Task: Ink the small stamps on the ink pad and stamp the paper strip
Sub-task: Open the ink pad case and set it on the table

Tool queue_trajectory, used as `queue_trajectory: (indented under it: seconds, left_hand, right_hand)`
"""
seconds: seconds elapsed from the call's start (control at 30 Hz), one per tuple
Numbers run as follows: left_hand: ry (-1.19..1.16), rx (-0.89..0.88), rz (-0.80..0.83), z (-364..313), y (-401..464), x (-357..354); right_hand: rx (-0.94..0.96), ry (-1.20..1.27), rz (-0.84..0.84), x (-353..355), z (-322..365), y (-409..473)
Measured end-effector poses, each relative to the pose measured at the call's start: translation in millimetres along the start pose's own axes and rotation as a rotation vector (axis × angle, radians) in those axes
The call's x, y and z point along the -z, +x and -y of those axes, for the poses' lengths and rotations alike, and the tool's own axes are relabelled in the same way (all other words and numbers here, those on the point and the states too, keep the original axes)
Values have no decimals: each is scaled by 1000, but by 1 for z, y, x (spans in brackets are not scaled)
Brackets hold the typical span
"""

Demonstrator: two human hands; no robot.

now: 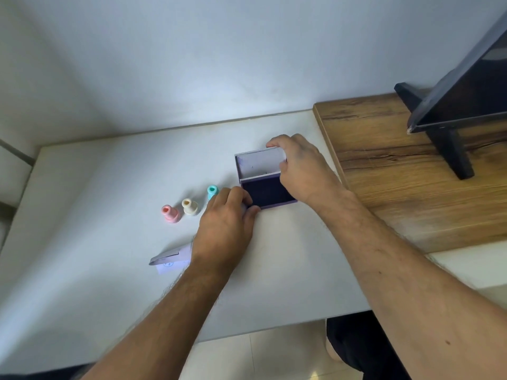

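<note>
An ink pad point(267, 191) in a purple case lies on the white table point(109, 187), its dark pad showing. Its lid point(258, 163) stands raised behind it. My right hand point(304, 168) grips the lid's right edge. My left hand point(227, 223) holds the case's front left corner with thumb and fingers. Three small stamps stand upright in a row left of the pad: pink point(170, 213), cream point(189, 207) and teal point(212, 191), the teal one partly behind my left hand. A paper strip point(171, 259) lies near my left wrist, partly hidden by it.
A wooden board point(397, 187) lies on the table to the right, with a black screen point(466, 86) on a black stand on it. A wall runs close behind the table. The table's front edge is near my forearms.
</note>
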State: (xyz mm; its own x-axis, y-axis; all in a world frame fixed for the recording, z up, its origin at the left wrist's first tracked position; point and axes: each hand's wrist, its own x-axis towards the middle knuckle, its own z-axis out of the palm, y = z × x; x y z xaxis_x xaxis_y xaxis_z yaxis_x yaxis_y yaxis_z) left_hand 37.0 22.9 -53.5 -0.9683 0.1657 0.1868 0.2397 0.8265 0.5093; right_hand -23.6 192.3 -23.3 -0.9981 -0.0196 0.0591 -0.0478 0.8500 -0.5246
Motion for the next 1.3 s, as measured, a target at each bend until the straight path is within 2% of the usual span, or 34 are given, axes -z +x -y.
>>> queue_trajectory:
  seconds: [0.63,0.7,0.77,0.83,0.9,1.07,1.17,1.3]
  left_hand:
    - [37,-31,-20,2,-4,-4]
    - [16,-40,-64,0,-6,-3]
    - [-48,-33,-140,-2,-7,0]
    - [-180,-17,-212,-3,-11,6]
    - [-351,-6,-280,-4,-17,14]
    - [-588,87,-520,0,-23,14]
    - [-675,101,-496,6,-27,10]
    - [-706,119,-430,6,-30,19]
  right_hand:
    - [-56,-53,115,-8,-3,-1]
    - [-42,-64,27,-5,3,-2]
    - [15,-62,-133,0,15,-4]
    - [60,35,-201,5,34,-11]
    - [79,161,-123,4,54,-25]
    - [18,273,276,-24,77,-62]
    - [1,254,376,-38,77,-68]
    - [-71,239,401,-45,73,-65]
